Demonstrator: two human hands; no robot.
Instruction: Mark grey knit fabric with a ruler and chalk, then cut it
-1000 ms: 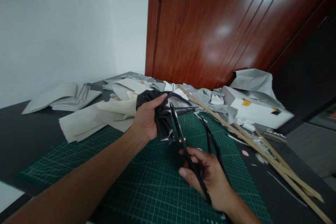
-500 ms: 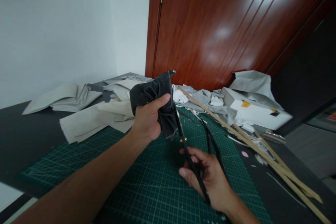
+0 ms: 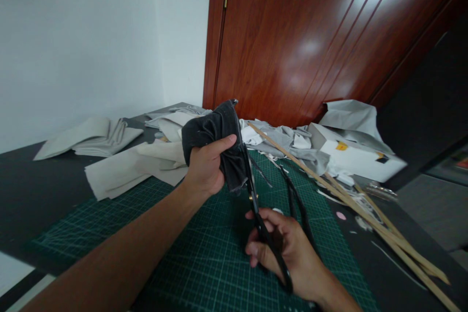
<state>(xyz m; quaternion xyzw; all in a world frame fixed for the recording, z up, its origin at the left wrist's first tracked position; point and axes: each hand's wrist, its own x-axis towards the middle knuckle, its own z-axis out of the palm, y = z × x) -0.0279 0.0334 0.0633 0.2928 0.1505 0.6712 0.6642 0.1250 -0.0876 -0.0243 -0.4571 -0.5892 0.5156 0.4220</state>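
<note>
My left hand (image 3: 206,168) grips a bunched piece of black fabric (image 3: 208,129), thumb on top, held up above the green cutting mat (image 3: 204,253). In my right hand (image 3: 288,248) is a pair of black-handled scissors (image 3: 266,239), fingers in and around the loops. The scissor blades point up and away, lying along the right edge of the fabric; a brass-coloured pivot shows near its lower corner. Whether the blade tips enclose cloth is hidden. A thin dark strip (image 3: 261,172) is just right of the blades. Long black strips (image 3: 292,192) lie beyond my right hand.
Folded pale fabric (image 3: 106,134) and loose pale pieces (image 3: 120,170) lie on the left. Grey and white scraps (image 3: 281,136) are heaped at the back, by the reddish door (image 3: 292,34). At right stand a white box (image 3: 358,153) and long wooden strips (image 3: 351,204).
The scissor handles have shifted slightly and my right fingers have curled in more. The thin dark strip beside the blades shows more plainly. The left hand keeps its hold on the black fabric.
</note>
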